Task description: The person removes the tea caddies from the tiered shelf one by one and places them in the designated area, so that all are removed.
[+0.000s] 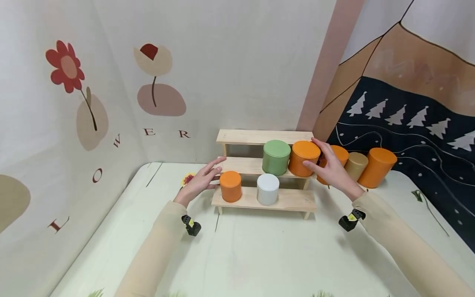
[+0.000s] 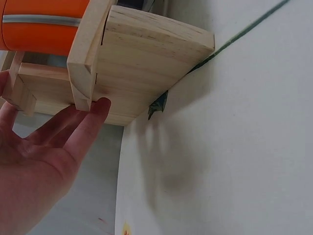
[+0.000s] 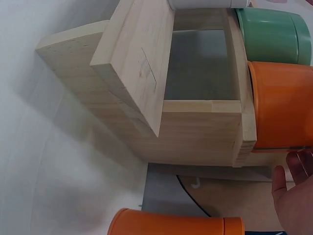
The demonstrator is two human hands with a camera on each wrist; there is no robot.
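A three-step wooden shelf (image 1: 291, 199) stands against the back wall. Its middle step carries a green canister (image 1: 276, 158) and, right beside it, an orange canister (image 1: 304, 159). A smaller orange canister (image 1: 230, 187) and a white canister (image 1: 268, 190) stand on the lowest step. With its fingers spread, my left hand (image 1: 196, 183) touches the shelf's left side; the fingertips (image 2: 101, 105) meet a board end in the left wrist view. My right hand (image 1: 335, 171) is at the right side of the larger orange canister, thumb and fingers apart, fingertips (image 3: 294, 159) right at its wall.
Right of the shelf stand another orange canister (image 1: 339, 155), a tan canister (image 1: 357, 165) and a taller orange canister (image 1: 377, 168). Printed cloth hangs behind and at the left. The top step (image 1: 265, 136) bears nothing.
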